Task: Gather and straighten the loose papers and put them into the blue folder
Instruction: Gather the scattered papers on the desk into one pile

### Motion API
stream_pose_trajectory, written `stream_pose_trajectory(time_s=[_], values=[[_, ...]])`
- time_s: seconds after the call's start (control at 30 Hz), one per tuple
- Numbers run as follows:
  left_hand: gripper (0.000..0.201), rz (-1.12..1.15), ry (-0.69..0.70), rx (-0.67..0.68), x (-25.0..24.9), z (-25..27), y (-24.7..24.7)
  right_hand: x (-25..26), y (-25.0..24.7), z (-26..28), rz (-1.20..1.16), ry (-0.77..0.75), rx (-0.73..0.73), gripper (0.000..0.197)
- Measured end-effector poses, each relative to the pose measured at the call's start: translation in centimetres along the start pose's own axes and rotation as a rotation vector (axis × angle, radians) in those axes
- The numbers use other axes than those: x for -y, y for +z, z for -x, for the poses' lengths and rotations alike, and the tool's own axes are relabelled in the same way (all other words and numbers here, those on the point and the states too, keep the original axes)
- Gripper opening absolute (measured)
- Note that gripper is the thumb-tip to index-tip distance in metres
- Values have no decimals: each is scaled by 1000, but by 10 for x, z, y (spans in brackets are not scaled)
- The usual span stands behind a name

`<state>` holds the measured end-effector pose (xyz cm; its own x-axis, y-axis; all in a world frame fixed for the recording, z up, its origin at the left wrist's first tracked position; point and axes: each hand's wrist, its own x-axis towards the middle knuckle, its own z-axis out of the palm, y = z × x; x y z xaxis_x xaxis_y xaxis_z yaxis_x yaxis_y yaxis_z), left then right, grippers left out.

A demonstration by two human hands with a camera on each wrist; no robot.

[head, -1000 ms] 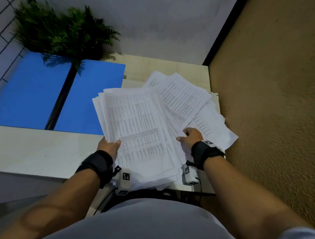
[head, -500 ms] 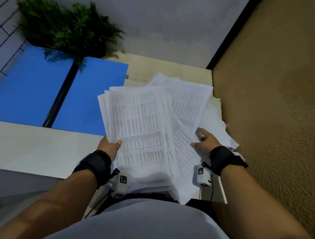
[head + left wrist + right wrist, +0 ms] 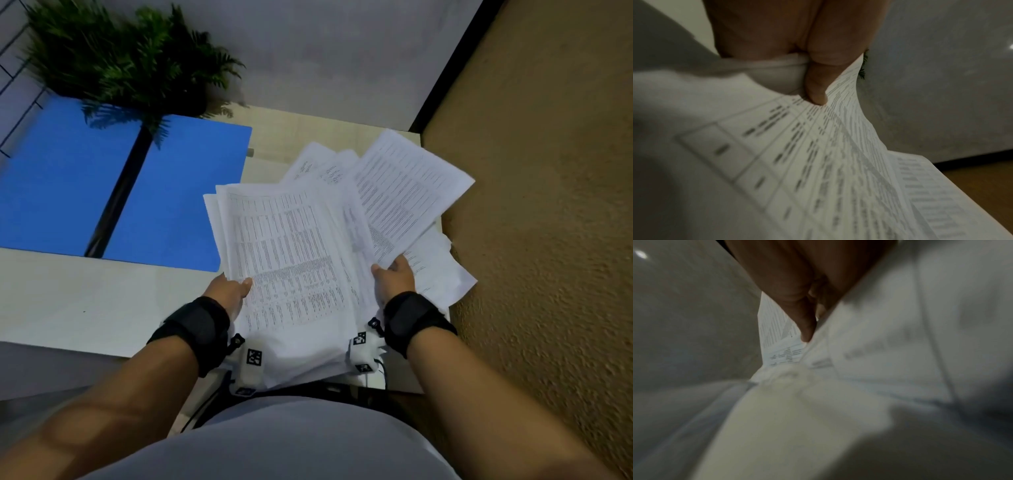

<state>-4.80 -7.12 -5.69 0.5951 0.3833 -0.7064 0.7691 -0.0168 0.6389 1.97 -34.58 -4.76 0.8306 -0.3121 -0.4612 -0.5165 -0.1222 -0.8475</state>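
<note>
An open blue folder lies flat on the left of the desk. A thick stack of printed papers is held above the desk's near edge; my left hand grips its lower left edge, thumb on top, also plain in the left wrist view where the thumb presses the papers. My right hand pinches a separate printed sheet raised and fanned to the right; the right wrist view shows fingers closed on paper. More loose sheets lie beneath at the desk's right edge.
A green potted plant stands behind the folder, its dark stem crossing the folder's middle. The pale desk ends at a grey wall behind. Brown carpet lies to the right, past the desk's edge.
My right hand has moved back toward the stack and lifted a sheet up and to the right. The left hand keeps its grip on the stack in the same place.
</note>
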Motion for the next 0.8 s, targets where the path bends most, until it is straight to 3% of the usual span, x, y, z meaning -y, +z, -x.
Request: stream_pose_trajectory(time_s=[0.1, 0.23, 0.3, 0.4, 0.5, 0.6, 0.73, 0.8], values=[[43, 5, 24, 76, -1, 5, 9, -12, 8, 13, 13, 88, 117, 23], [54, 18, 92, 42, -1, 10, 23, -18, 12, 19, -78, 198, 213, 19], [50, 42, 91, 66, -6, 18, 30, -17, 11, 19, -21, 209, 236, 40], [43, 51, 94, 77, -8, 30, 35, -13, 13, 21, -7, 235, 294, 39], [67, 66, 169, 72, -4, 31, 33, -16, 12, 20, -20, 262, 316, 35], [88, 86, 154, 52, 2, 24, 27, -9, 9, 23, -10, 164, 110, 22], [68, 138, 103, 71, 9, 11, 21, 35, -24, 26, 31, -81, -256, 38], [60, 140, 109, 84, 6, 14, 19, 62, -46, 27, 82, -309, -325, 23]])
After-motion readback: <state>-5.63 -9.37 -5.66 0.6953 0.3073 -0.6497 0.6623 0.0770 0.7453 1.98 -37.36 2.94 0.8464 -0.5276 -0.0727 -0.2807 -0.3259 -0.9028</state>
